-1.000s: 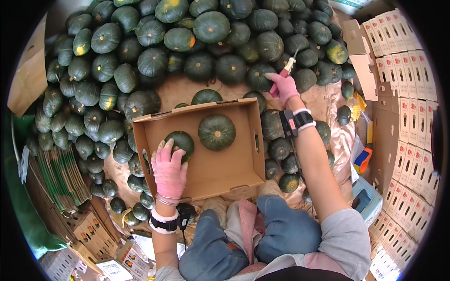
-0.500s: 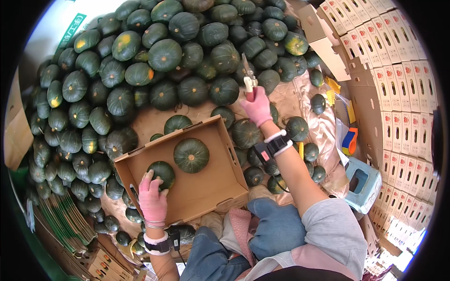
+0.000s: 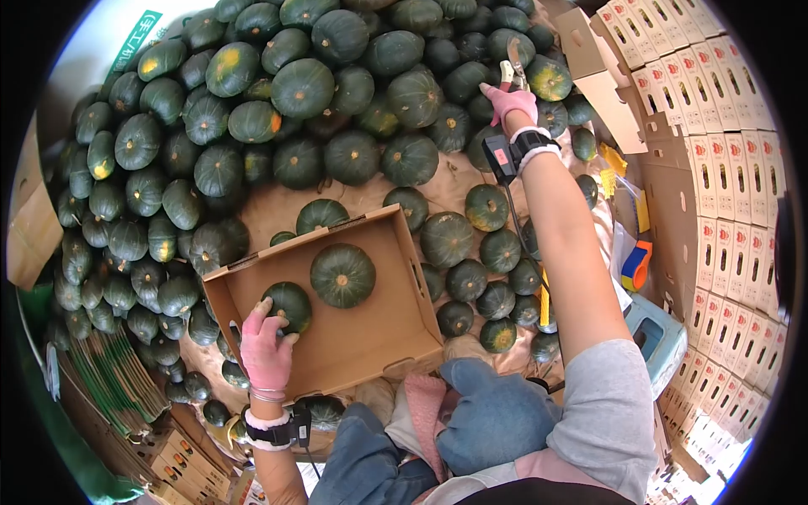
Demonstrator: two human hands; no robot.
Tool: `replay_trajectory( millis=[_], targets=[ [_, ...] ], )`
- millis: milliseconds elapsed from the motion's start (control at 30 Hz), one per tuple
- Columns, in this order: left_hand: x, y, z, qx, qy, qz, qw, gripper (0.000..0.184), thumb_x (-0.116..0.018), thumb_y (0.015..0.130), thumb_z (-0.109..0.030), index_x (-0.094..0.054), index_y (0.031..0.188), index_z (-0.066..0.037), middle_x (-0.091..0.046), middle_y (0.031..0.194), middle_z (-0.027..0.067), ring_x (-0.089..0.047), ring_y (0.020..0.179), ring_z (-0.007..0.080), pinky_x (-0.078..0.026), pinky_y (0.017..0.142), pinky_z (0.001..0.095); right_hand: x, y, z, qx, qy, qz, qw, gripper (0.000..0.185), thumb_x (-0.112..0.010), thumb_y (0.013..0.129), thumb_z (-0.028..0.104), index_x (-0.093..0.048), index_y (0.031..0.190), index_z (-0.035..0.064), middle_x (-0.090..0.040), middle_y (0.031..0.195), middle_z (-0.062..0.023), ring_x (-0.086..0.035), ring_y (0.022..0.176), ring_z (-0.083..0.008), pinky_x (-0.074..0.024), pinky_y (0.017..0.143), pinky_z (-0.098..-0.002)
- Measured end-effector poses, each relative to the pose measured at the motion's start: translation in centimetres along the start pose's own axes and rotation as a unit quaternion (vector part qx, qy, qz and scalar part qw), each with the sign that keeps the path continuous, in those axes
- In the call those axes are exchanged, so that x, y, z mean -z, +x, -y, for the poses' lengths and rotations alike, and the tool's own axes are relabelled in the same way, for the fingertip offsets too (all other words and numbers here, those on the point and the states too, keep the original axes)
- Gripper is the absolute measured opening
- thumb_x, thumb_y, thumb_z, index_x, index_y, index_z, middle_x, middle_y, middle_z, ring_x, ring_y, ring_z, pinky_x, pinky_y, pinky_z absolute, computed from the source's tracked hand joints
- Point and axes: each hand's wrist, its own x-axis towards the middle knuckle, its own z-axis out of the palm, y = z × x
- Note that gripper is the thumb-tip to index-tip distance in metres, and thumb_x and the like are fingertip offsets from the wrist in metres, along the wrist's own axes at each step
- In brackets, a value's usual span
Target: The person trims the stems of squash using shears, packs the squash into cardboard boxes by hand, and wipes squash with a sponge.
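Note:
My left hand [image 3: 268,352], in a pink glove, has its fingers and thumb on a small dark green pumpkin [image 3: 292,305] inside an open cardboard box [image 3: 370,341]. Beside it in the box sits a larger green pumpkin [image 3: 342,276], stem scar up. My right hand [image 3: 512,107], also gloved in pink, is stretched far out to the pumpkin pile. Its grip is on pruning shears [image 3: 508,76] with a red and white handle, blades pointing away. The fingers reach the edge of a pumpkin [image 3: 465,82] in the pile.
A large heap of pumpkins [image 3: 303,88] fills the back and left. Several small pumpkins [image 3: 497,300] lie right of the box. Stacked printed cartons [image 3: 724,160] line the right side, near a light blue plastic stool [image 3: 665,341] and an orange-and-blue tape dispenser [image 3: 637,266].
My right hand has moved up and right with the pruning shears, farther into the pile. My left hand stays at the small pumpkin, its thumb and fingers slightly shifted.

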Motion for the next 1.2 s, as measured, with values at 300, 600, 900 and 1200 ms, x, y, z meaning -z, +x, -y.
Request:
replay_trajectory(
  millis=[300,600,900,1200],
  targets=[
    [-0.4,-0.1,0.2,0.005,-0.029,-0.006,1.000,0.032,-0.074,0.059,-0.002,-0.058,0.087,-0.006,-0.053,0.121,0.0157,-0.051,0.109,0.0356,-0.044,0.091,0.0399,-0.7,-0.5,-0.5,-0.016,-0.057,0.056,0.997,0.031,-0.076,0.063,0.019,-0.063,0.082,-0.0019,-0.065,0.069,-0.0091,-0.063,0.053,-0.0172,-0.0517,0.051,-0.0317],
    [-0.1,-0.3,0.7,-0.024,-0.019,-0.008,0.999,0.031,-0.073,0.061,-0.004,-0.058,0.088,-0.006,-0.053,0.122,0.0148,-0.052,0.110,0.0344,-0.044,0.091,0.0391,1.6,-4.8,-3.2,0.110,0.054,0.036,0.992,0.055,-0.077,0.063,0.026,-0.048,0.100,-0.0016,-0.061,0.075,-0.0112,-0.056,0.043,-0.0187,-0.0467,0.041,-0.0309],
    [0.5,0.3,0.4,-0.013,-0.017,0.025,0.999,0.035,-0.073,0.063,-0.005,-0.059,0.095,-0.006,-0.052,0.124,0.0151,-0.050,0.112,0.0346,-0.043,0.093,0.0393,3.3,-5.6,-1.3,0.145,0.081,0.113,0.980,0.038,-0.077,0.065,0.026,-0.055,0.081,-0.0020,-0.059,0.059,-0.0107,-0.055,0.040,-0.0194,-0.0449,0.041,-0.0319],
    [1.6,-1.1,-1.0,0.014,-0.090,-0.028,0.995,0.035,-0.072,0.067,-0.006,-0.057,0.099,-0.006,-0.052,0.122,0.0156,-0.050,0.114,0.0352,-0.043,0.094,0.0380,-0.2,-4.5,-1.5,0.144,-0.033,-0.008,0.989,0.071,-0.078,0.059,0.030,-0.041,0.107,-0.0071,-0.063,0.089,-0.0166,-0.063,0.057,-0.0241,-0.0525,0.054,-0.0343]
  ],
)
